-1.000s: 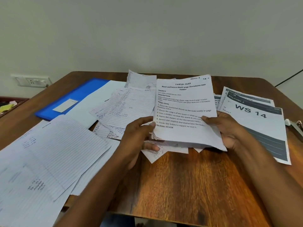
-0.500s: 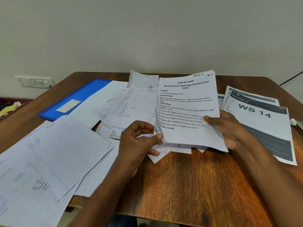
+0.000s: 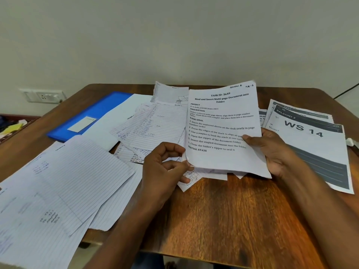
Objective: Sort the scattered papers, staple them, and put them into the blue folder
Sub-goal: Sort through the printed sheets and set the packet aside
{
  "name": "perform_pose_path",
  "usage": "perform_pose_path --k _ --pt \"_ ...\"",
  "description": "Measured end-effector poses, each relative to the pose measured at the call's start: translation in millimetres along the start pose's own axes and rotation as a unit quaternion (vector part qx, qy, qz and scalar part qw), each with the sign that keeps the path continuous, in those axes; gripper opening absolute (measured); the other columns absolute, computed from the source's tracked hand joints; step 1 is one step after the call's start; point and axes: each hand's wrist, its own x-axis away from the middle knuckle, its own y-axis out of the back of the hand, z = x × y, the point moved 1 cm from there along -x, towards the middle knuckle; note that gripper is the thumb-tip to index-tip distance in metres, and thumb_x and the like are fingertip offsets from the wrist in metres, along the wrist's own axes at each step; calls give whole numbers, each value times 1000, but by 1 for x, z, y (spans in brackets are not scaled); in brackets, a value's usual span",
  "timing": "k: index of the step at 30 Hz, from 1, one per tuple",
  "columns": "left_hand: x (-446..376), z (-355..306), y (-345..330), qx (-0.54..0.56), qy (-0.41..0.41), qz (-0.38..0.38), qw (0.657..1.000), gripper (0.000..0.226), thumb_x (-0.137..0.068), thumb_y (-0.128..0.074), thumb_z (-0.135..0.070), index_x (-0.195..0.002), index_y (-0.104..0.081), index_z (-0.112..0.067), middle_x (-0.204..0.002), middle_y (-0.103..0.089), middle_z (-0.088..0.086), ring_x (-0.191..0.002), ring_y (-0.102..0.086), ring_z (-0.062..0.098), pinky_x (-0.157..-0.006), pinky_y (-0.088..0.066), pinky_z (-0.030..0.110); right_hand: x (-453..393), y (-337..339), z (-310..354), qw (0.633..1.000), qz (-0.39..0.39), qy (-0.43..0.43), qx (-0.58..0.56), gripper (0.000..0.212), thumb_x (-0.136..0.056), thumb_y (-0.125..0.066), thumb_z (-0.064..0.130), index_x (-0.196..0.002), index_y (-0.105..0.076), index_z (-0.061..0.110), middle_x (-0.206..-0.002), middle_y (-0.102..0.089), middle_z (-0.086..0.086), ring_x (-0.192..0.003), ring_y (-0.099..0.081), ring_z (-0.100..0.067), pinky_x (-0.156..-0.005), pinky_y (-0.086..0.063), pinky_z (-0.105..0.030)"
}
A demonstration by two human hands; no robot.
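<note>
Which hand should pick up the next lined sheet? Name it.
Left. The left hand is beside the white lined sheets, while the right hand holds the white printed task sheet.

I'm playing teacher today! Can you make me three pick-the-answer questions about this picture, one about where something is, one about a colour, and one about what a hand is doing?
1. Where is the folder?
A. far left of the table
B. under the right hand
C. on the floor

2. What colour is it?
A. red
B. blue
C. green

3. What is the right hand doing?
A. resting flat
B. pointing
C. holding the printed sheet

Answers: 1 A, it lies at the far left, partly under white paper. 2 B, it is bright blue. 3 C, the thumb lies across the sheet's edge, lifting it.
</note>
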Motion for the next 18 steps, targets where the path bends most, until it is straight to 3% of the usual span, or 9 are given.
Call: perform_pose_path --k 6,11,18 --pt "0 -5 4 57 7 17 998 28 -92 -70 12 -110 -70 -9 -98 -81 13 -88 -80 32 -61 -65 36 3 -2 2 1000 0 2 -12 44 -94 -62 -10 -136 -62 1 -128 -71 -19 -120 -67 -38 -88 -59 -48" --pt "-2 -3 4 66 12 10 998 21 -93 -64 17 -95 -71 -3 -91 -79 17 -86 -80 34 -58 -64 33 5 -4 4 1000 2 0 -16 43 -94 -61 -11 -134 -63 2 -127 -72 -19 -108 -72 -29 -86 -60 -44" --pt "-2 -5 2 41 20 10 999 36 -92 -60 17 -85 -81 -11 -85 -81 12 -83 -81 29 -62 -65 30 5 -4 4 1000 0 -1 -19 43 -94 -61 -11 -135 -63 1 -128 -71 -19 -109 -72 -29 -86 -60 -44"
